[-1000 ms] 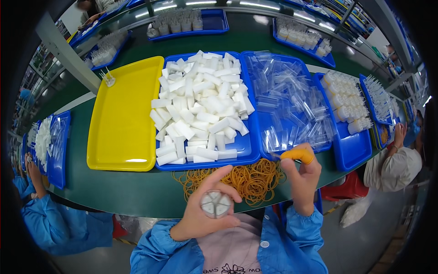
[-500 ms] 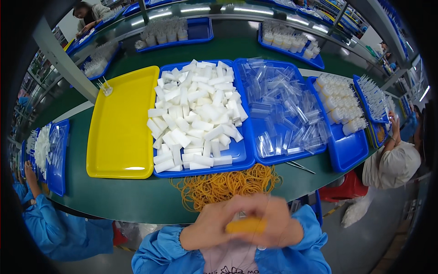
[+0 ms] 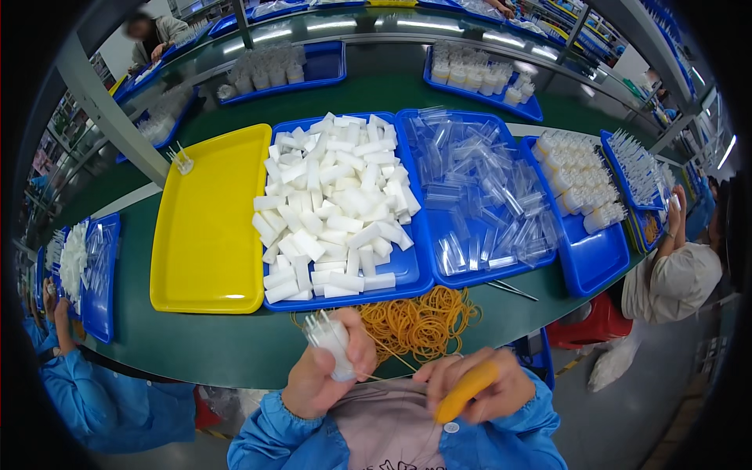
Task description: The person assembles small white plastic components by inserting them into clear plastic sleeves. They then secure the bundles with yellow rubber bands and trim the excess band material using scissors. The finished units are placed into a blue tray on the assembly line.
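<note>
Drawn apart now, the left hand (image 3: 316, 385) grips a pronged bundle (image 3: 332, 345), the right hand (image 3: 501, 392) a taut rubber band (image 3: 394, 354), banding apparently unfinished. White blocks (image 3: 337, 204) remain heaped.

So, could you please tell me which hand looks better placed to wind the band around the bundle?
Probably the right hand: the stretched band runs out to it, while the left hand is occupied with gripping the bundle.

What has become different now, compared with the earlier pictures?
The right hand moved from the clear-strip tray toward the body and took hold of a rubber band, now stretched. The left hand still holds the white bundle, turned so its prongs show. The yellow tray stayed put.
</note>
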